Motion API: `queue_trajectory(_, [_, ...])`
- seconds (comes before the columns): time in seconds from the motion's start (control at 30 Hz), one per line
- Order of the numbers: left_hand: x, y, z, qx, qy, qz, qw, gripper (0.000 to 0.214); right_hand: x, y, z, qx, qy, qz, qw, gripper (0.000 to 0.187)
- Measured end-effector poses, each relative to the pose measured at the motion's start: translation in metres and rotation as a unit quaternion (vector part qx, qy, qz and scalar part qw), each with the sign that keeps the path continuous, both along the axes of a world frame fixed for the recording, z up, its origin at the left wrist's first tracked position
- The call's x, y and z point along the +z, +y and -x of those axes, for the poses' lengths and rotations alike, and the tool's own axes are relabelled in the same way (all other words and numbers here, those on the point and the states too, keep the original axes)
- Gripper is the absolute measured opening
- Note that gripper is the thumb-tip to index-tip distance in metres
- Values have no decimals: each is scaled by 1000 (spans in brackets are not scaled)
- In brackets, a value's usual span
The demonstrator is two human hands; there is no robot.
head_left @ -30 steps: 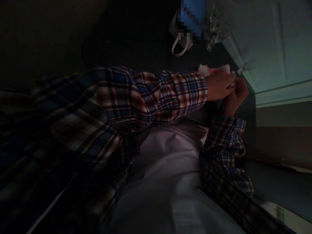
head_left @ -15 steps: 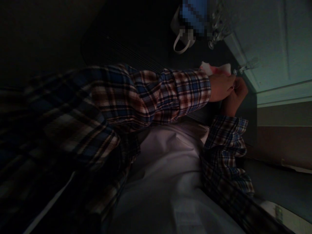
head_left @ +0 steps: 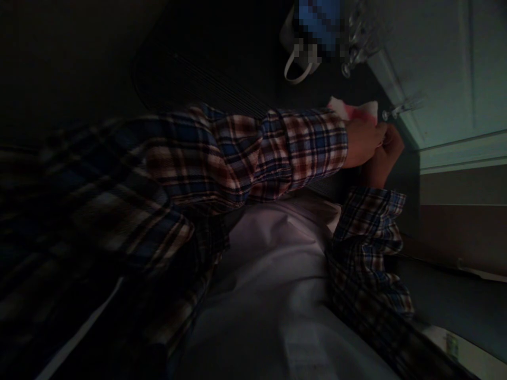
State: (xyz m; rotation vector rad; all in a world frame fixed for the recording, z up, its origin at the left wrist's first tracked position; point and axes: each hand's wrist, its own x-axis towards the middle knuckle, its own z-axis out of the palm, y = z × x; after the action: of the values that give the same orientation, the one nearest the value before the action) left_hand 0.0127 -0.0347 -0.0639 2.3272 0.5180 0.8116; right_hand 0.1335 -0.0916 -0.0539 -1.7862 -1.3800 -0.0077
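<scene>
The scene is very dark. My left hand (head_left: 361, 143) reaches across from the left in a plaid sleeve, its fingers bent and closed. Against its fingertips is my right hand (head_left: 383, 157), curled with its fingers pinched. Whatever lies between the two hands is too small and dim to make out. A white-and-pink crumpled cloth or paper (head_left: 358, 111) lies just beyond my left hand, partly covered by it. Close to my fingers, a clear stemmed piece with a round end (head_left: 402, 107) lies on the dark surface (head_left: 410, 174).
Several clear glass-like pieces (head_left: 358, 50) are clustered at the upper right. Beside them stands a pale object with a loop handle (head_left: 297, 71), below a blurred-out blue patch (head_left: 320, 21). A pale greenish panel (head_left: 447, 68) borders the right side.
The view has shifted slightly. My hands stay together in nearly the same place, with small finger movements; a faint ring-like shape between them no longer shows clearly.
</scene>
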Motion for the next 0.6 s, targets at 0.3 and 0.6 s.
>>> queue_trajectory(0.3, [0,-1,0,7,15,-37,999,48,-3,2,-5,18,27,-3,999,19])
queue_trajectory(0.6, [9,-1,5,-15,47,0,999,47,-1,3,-3,-11,22,9,1000,21])
